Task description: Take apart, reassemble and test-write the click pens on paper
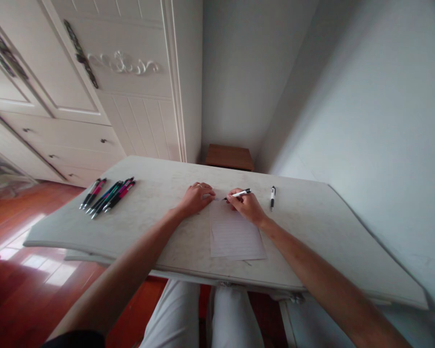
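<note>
A sheet of lined paper (237, 237) lies on the white table in front of me. In my right hand (249, 207) is a white pen with black ends (242, 192), gripped in a writing hold, its tip low near the sheet's top edge. My left hand (197, 197) rests palm down by the sheet's top left corner, fingers extended, with a ring on one finger. Another white and black pen (273, 198) lies to the right of my right hand. Over on the left is a loose bunch of several pens (110, 197) with black, pink and green barrels.
The table (166, 176) has a raised, shaped edge. Beyond its far side stands a small brown wooden piece of furniture (229, 155). A white wardrobe (141, 111) stands at the left, and a pale wall (380, 121) borders the right side.
</note>
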A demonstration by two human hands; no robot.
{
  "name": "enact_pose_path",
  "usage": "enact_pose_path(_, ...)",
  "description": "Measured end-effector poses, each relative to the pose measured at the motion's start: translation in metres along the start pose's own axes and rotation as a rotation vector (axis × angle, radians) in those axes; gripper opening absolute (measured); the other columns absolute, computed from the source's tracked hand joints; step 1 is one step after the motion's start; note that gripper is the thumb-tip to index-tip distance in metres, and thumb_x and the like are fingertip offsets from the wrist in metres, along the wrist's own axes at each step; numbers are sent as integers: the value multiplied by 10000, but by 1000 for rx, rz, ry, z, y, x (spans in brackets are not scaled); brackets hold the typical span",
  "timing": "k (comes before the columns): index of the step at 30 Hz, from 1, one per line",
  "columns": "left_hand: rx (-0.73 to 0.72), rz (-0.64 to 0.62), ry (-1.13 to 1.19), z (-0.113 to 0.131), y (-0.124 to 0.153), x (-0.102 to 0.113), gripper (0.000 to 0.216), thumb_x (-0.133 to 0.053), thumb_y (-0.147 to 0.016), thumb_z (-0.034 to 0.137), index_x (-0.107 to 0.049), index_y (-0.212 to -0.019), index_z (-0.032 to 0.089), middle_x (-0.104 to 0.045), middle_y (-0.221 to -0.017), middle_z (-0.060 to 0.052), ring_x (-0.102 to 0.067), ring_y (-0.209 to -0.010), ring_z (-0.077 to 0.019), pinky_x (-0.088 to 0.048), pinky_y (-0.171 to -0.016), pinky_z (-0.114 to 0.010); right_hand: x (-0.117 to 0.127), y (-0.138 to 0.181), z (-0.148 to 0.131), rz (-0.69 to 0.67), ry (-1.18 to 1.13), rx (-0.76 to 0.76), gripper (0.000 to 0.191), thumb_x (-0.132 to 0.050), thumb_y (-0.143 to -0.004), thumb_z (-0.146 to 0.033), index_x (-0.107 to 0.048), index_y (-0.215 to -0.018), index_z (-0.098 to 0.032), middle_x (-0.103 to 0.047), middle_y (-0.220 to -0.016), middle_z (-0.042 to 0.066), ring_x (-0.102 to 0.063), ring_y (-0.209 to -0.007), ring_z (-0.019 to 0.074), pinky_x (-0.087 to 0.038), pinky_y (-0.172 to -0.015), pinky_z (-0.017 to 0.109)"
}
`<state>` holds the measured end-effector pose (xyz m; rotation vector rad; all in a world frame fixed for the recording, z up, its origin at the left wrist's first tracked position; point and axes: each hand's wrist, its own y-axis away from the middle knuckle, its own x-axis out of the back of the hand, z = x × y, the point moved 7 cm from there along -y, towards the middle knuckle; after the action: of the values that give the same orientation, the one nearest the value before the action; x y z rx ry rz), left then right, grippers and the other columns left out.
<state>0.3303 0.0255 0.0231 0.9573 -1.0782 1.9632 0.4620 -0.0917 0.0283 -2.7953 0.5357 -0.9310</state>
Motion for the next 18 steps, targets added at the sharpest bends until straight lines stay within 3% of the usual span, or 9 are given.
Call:
enact_pose_path(5, 3, -16, 2, -3, 1, -2, 226, -579, -886, 340, -764, -980, 252, -704, -1156, -62, -615, -1072, -239, -467, -978, -406, 1, 1, -3, -5, 95, 28, 188, -531, -868, -323, -645, -833, -177, -650, -611, 7, -596, -542, 142, -435, -532, 228)
enact_pose_path(13, 5, -25, -5, -2, 2, -2, 238, -568, -892, 340, -764, -989, 247, -700, -1166, -72, -616, -1075, -244, -462, -986, -409, 2, 1, -9, 0, 119, 60, 189, -534, -873, -329, -662, -875, -189, -681, -687, 19, -592, -566, 139, -430, -539, 229)
enact_pose_path(18, 8, -5, 3, -3, 2, -2, 217, -586, -879, 334, -766, -971, 257, -701, -1162, -63, -617, -1062, -242, -466, -980, -409, 4, 1, -6, -3, 100, 14, 171, -524, -860, -309, -626, -797, -186, -650, -597, 6, -577, -512, 136, -418, -505, 223)
